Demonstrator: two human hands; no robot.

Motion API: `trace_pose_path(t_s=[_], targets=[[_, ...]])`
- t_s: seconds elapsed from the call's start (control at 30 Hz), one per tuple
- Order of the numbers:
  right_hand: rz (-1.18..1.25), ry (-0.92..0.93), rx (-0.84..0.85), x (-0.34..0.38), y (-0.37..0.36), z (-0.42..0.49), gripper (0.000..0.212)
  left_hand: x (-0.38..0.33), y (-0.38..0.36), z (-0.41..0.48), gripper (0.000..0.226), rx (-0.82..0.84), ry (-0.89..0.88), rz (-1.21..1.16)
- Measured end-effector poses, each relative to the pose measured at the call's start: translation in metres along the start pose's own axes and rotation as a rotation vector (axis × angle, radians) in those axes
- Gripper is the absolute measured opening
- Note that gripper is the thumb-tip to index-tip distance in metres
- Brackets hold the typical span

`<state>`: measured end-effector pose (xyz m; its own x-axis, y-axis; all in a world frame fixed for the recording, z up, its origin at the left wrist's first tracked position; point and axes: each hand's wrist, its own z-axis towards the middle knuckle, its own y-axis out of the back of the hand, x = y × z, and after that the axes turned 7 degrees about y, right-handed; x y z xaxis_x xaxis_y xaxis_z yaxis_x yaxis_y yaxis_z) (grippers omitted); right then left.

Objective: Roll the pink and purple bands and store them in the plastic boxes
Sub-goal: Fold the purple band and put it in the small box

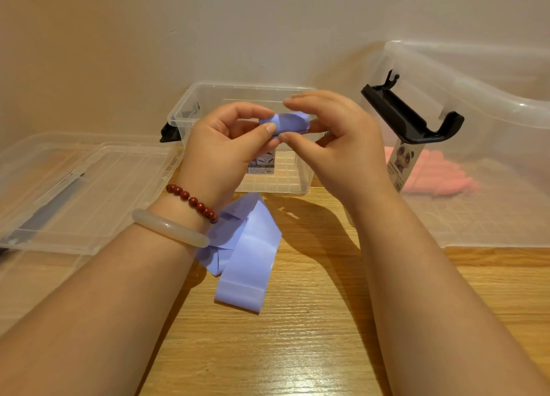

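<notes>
Purple is the colour held between both hands: the purple band (247,255) has one end wound into a short roll (291,122), held up in the air in front of the small clear box (190,110). The left hand (226,145) pinches the roll's nine o'clock end between thumb and curled fingers. The right hand (336,145) grips its three o'clock end, with fingers over the top and the thumb beneath. The rest of the band hangs down behind the left wrist and lies in loose, creased folds on the wooden table (297,351), at six o'clock from the roll.

The small clear box sits open at twelve o'clock on the table, against the wall, and it bears a paper label (262,165) on its front. Its clear lid (74,187) lies flat at nine o'clock, just beside it. At three o'clock stands a larger translucent box (506,145) with a black handle (410,119) and a panda sticker (400,163). A pink band (434,175) rests inside it, seen blurred through the wall, so whether it is fully rolled cannot be told.

On the left wrist sit a string of red beads (193,200) and a pale bangle (169,227).
</notes>
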<state>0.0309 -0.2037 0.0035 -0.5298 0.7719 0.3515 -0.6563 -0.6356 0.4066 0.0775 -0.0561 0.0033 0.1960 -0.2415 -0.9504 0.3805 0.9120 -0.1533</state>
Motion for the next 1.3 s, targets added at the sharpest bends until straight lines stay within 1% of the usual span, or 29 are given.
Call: trace_pose_path(t_s=[0.1,0.2,0.37,0.6,0.7,0.93,1.1,1.17,1.3], targets=[[-0.04,0.043,0.041,-0.004,-0.002,0.0,0.027,-0.001,0.0,0.0,0.013,-0.005,0.006,0.008],[-0.034,0.059,0.041,-0.005,-0.003,0.0,0.027,-0.003,0.0,0.0,0.014,-0.01,0.005,0.012],[-0.04,0.068,0.059,-0.007,-0.003,0.0,0.032,-0.005,0.003,0.0,0.014,-0.015,-0.018,0.072],[-0.071,0.085,-0.022,-0.012,-0.009,-0.002,0.022,-0.005,0.003,0.0,0.013,-0.015,-0.027,0.097],[-0.059,0.048,-0.023,-0.01,-0.011,-0.003,0.022,-0.006,0.002,0.001,0.013,-0.025,-0.035,0.134],[-0.055,-0.077,0.003,0.006,-0.01,0.015,0.023,-0.024,0.001,0.011,0.016,-0.084,0.056,0.137],[-0.06,-0.169,0.099,0.019,-0.008,0.033,0.03,-0.045,0.005,0.017,0.019,-0.12,0.127,0.145],[-0.067,-0.176,0.125,0.022,-0.005,0.042,0.03,-0.053,0.007,0.022,0.019,-0.114,0.14,0.172],[-0.126,-0.151,0.135,0.02,-0.003,0.058,0.025,-0.063,0.01,0.034,0.02,-0.099,0.145,0.303]])
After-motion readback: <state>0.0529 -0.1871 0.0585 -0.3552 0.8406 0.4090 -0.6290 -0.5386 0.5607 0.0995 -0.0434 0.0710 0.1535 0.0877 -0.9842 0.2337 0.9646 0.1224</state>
